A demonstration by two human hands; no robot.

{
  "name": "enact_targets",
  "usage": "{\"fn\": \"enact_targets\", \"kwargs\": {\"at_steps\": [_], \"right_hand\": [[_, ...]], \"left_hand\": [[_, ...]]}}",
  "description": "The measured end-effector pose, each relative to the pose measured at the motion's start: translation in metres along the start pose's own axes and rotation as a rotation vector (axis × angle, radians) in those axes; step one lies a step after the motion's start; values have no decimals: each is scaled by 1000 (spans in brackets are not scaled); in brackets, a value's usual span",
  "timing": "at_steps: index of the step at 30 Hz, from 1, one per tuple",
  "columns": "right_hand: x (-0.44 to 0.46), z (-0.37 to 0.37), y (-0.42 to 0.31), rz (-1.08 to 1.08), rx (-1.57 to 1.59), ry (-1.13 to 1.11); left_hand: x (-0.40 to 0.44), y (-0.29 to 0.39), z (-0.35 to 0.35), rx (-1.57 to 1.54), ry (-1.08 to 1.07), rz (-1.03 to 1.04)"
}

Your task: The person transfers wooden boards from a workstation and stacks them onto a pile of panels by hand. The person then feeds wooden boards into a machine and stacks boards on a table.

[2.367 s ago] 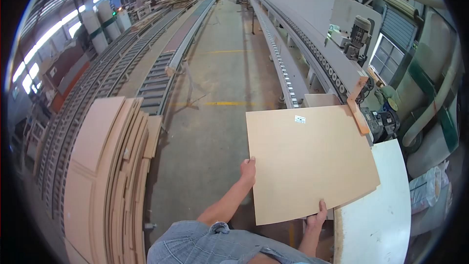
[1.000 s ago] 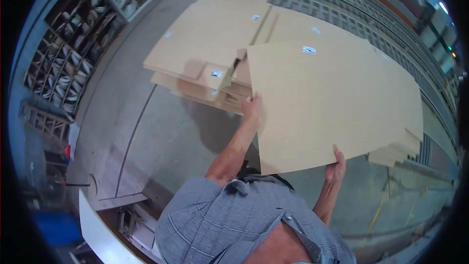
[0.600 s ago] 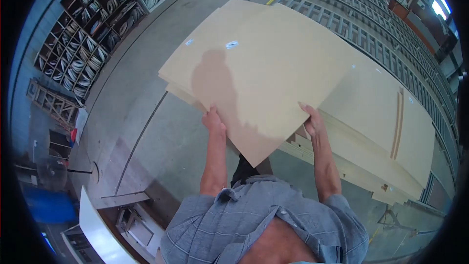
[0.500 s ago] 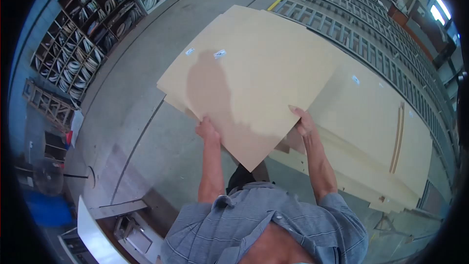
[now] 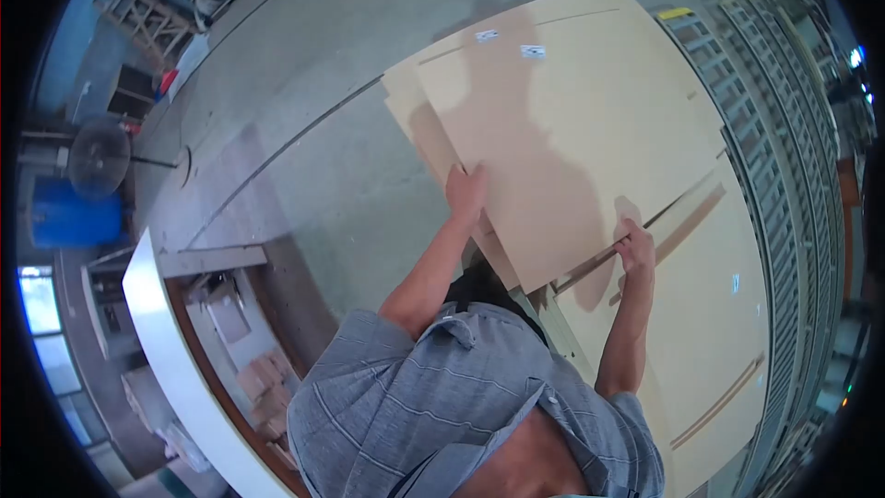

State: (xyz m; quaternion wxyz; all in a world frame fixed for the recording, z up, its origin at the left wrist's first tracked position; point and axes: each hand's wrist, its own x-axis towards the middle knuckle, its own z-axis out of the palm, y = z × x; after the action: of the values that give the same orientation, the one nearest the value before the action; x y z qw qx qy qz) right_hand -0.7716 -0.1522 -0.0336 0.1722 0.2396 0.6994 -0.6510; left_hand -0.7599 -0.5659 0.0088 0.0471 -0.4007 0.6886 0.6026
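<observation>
A large tan board with two small labels near its far end spans the middle of the view. My left hand is closed on its left edge, thumb on top and the other fingers mostly hidden. On the opposite edge, my right hand grips the board from the side. Beneath it lies a stack of similar tan boards, showing along the left and right. A dark gap and a shadow run along the held board's right edge, so it sits slightly above the stack there.
Metal roller conveyors run along the stack's right side. A white-topped bench with a recess of blocks stands at lower left. Further left are a floor fan and a blue drum. A wooden rack stands at the far left.
The view has turned left, so the boards appear further right and rotated. Both hands have kept hold of the top board, and more of the bench shows.
</observation>
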Motion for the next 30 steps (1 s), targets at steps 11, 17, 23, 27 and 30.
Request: {"fn": "enact_targets", "kwargs": {"at_steps": [11,17,23,27,30], "right_hand": [[-114,87,-9,-450,-584,215],[-106,131,1,-557,-874,221],[-100,157,12,-521,-998,270],[-92,168,8,-476,-980,295],[-93,166,8,-470,-997,337]], "left_hand": [[58,-49,-32,516,386,389],[77,-42,3,657,522,458],[80,-38,2,542,436,512],[85,-38,10,525,427,488],[83,-34,7,506,348,434]]}}
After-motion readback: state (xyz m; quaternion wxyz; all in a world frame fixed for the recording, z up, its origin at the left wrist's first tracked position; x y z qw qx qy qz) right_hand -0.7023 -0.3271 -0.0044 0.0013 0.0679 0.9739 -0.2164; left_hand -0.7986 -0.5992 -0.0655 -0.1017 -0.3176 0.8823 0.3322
